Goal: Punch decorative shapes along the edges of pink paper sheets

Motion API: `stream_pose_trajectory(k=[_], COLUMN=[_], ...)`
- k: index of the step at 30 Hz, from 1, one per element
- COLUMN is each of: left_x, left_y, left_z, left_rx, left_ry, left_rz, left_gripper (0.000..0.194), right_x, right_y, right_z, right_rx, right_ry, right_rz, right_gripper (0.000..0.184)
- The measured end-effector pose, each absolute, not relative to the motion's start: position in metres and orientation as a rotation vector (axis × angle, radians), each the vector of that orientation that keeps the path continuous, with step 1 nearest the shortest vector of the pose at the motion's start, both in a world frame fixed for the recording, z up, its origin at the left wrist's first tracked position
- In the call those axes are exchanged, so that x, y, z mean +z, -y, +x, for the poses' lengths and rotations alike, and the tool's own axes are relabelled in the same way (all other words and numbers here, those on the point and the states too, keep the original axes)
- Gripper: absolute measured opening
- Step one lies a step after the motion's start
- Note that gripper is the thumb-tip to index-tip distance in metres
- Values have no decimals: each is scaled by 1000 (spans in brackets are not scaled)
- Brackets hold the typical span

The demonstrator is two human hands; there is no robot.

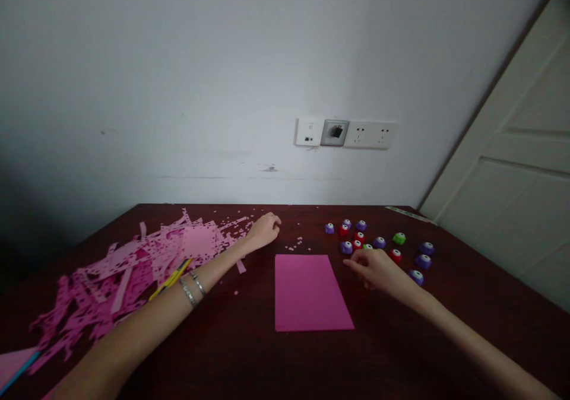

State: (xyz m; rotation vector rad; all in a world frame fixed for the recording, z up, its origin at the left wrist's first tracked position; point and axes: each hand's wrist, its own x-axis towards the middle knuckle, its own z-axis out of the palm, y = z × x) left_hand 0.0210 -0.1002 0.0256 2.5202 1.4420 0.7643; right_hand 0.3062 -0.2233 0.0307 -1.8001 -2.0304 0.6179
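My left hand (265, 231) is at the back of the table with its fingers curled. Small punched paper bits lie around it, and whatever its fingertips hold, if anything, is hidden. Just right of a pink paper stack (312, 293), my right hand (369, 268) is low over the table with thumb and fingers drawn together. I cannot make out anything between them. Close behind that hand stand several small craft punches, among them a purple punch (346, 247), a red punch (395, 256) and a green punch (399, 238), all with white tops.
Punched pink paper strips (133, 269) form a heap at the left, with a yellow cutter-like tool (171, 278) by my forearm. A blue-edged item (20, 370) is at the lower left corner. Behind the dark table are a wall with sockets (369, 135) and a white door (512, 168).
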Motion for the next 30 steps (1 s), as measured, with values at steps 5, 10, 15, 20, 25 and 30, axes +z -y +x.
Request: stream_pose_trajectory(k=[5,10,15,20,25,30], left_x=[23,23,21,16,17,24], left_y=[92,98,105,106,108,116], left_z=[34,39,28,19,20,23], left_rx=[893,997,1014,991,988,1004], left_ry=[-1398,-1378,-1356,-1309,-1243,-1152], left_rz=[2446,2281,2133,1984,1931,1911], left_gripper=[24,25,28,25,21,18], right_x=[51,51,49,49,55,77], right_y=[173,125,110,107,106,126], right_z=[342,346,337,335,341,334], right_rx=[33,-16,-77,-78,86,796], right_ry=[2159,2356,2454,2515,2452,2205], right_rz=[-1802,-1845,-1914,-1962,-1860,-1510], right_gripper=[17,26,29,23,23,35])
